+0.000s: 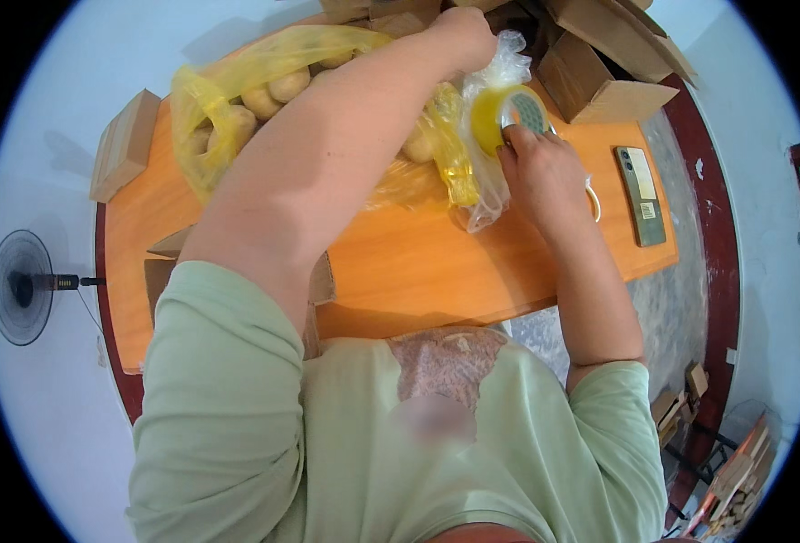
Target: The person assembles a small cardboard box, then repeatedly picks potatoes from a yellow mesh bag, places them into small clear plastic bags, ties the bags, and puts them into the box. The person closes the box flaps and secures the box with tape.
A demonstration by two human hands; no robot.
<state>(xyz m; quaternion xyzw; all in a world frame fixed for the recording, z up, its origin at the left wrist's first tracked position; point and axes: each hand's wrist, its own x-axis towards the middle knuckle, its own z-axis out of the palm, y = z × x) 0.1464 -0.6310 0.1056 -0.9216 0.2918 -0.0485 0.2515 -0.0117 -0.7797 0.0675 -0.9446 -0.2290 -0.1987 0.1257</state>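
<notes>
My right hand (542,170) grips a large roll of yellow packing tape (488,125), with fingertips at the inner edge of its core. A crumpled clear plastic bag (491,197) lies beneath and beside the roll. My left arm crosses over a yellow translucent plastic bag (284,58) holding several potatoes (262,102). The left hand (464,37) is curled at the far side, beside the bunched top of the clear bag. Its fingers are hidden, so whether it holds anything cannot be made out. The yellow bag's twisted end (457,170) hangs towards me.
Open cardboard boxes (583,81) stand at the back right of the orange wooden table (413,271). A smartphone (641,197) lies near the right edge, with a pale curved handle (593,200) closer in. A closed carton (126,146) and an open box (160,285) are at left.
</notes>
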